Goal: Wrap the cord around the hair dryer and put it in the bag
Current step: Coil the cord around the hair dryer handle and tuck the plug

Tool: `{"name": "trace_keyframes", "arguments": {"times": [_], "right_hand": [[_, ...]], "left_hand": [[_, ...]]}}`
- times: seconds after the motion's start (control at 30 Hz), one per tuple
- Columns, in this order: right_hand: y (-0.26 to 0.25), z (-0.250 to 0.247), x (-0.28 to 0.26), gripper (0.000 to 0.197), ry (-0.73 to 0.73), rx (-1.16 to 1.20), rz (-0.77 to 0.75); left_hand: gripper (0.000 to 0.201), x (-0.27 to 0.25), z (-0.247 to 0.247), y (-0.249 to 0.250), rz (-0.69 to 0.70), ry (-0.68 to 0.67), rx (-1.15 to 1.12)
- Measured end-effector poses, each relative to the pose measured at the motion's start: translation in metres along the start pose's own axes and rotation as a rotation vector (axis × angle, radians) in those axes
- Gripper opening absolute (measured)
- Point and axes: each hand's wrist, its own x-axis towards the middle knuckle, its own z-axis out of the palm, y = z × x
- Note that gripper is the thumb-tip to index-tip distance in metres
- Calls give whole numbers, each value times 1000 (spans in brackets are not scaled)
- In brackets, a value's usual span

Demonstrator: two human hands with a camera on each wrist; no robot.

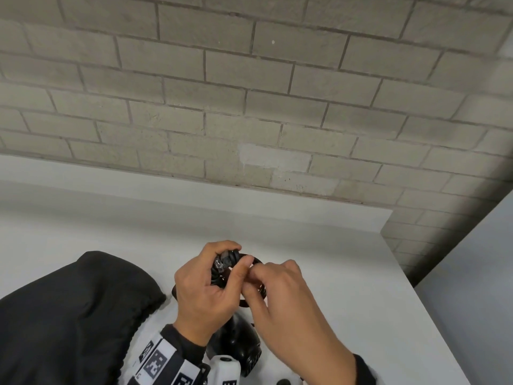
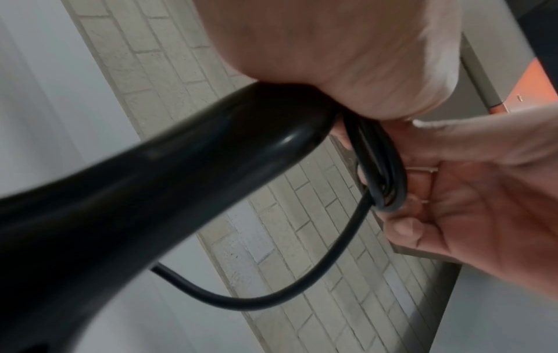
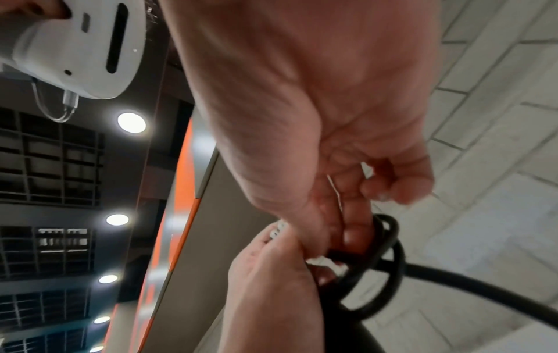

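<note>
The black hair dryer [image 1: 239, 339] is held above the white table, handle end up. My left hand [image 1: 205, 290] grips the handle, where the black cord [image 1: 251, 257] is wound in several coils with the plug [image 1: 222, 263] on top. My right hand [image 1: 277, 295] pinches the cord coils right beside the left thumb. In the left wrist view the dryer [image 2: 151, 191] fills the left side, the coils [image 2: 382, 167] sit at its end, and one loose loop [image 2: 302, 289] hangs below. The right wrist view has my fingertips [image 3: 353, 236] on the coils [image 3: 389, 258]. The black bag [image 1: 69, 315] lies to the left.
The white table [image 1: 347, 287] runs to an edge on the right and meets a pale brick wall [image 1: 249, 107] at the back. The bag's opening [image 1: 155, 301] faces my hands. The left wrist's white camera [image 3: 75, 47] shows in the right wrist view.
</note>
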Motion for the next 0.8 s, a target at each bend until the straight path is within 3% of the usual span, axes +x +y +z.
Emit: {"name": "trace_keyframes", "arguments": {"times": [0.1,0.17,0.33,0.4,0.47,0.63,0.8], "right_hand": [[-4,-8,1,17,-101,31,27],[-1,-14,5,16,-167,175,67],[14,-31,18,21,-405,1043,346],[21,-29,19,19,-414,1191,362],[27,-20,16,17,-331,1078,277],[32,11,0,5,-1,501,-3],[25,25,-10,9,159,376,-11]], "left_hand": [[26,0,1,0,23,18,6],[26,-1,0,2,44,24,-21],[30,-1,-7,-1,75,47,-47],[30,0,-7,-2,73,44,-38],[28,1,-4,-3,61,47,-44],[28,4,-1,-7,-1,94,-49],[28,4,2,-9,1,81,-11]]}}
